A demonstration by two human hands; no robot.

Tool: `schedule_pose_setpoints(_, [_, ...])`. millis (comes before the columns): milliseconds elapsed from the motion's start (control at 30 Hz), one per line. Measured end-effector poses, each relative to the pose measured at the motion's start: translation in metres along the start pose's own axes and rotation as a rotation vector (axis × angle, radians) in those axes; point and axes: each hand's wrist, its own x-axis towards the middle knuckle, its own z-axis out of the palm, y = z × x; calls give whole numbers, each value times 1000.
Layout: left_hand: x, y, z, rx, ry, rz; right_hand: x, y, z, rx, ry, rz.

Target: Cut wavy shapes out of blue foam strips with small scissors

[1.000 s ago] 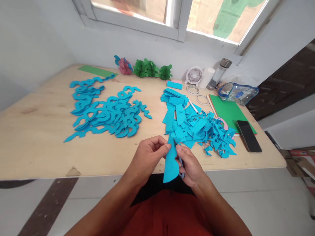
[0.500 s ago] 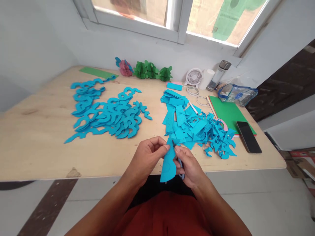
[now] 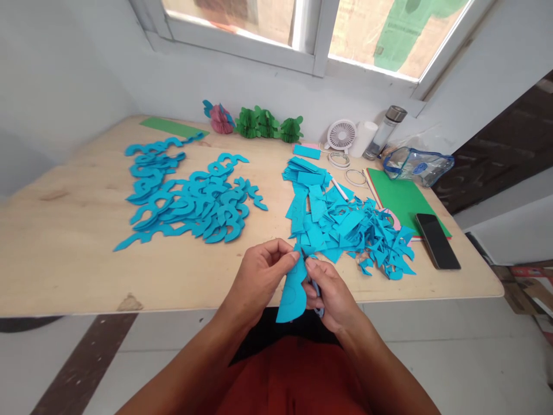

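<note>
A blue paper piece (image 3: 292,294) with a scalloped right edge and faint drawn curves hangs just over the table's front edge. My left hand (image 3: 264,275) pinches its upper part between thumb and fingers. Closed around a pair of scissors (image 3: 318,291) is my right hand (image 3: 330,291); the blades meet the paper near its top, and most of the handles are hidden by the fingers. Beyond the hands lies a heap of blue paper scraps (image 3: 345,222). To the left spreads a pile of wavy blue cut-outs (image 3: 190,199).
Green paper ornaments (image 3: 265,123) and a pink one (image 3: 221,119) stand along the wall. A small fan (image 3: 341,136), a bottle (image 3: 386,131) and a clear pouch (image 3: 418,167) sit at the back right. A phone (image 3: 437,241) overlaps green sheets (image 3: 401,199) on the right.
The lower end of the blue paper has swung slightly left. Both hands stay in nearly the same place, with the scissors still at the paper's upper edge.
</note>
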Motion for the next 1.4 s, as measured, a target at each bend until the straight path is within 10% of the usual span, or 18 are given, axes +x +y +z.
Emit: schedule_pose_setpoints(1400, [4,1,-5,24,-62,-87,-2,1,2,-65,0,-43])
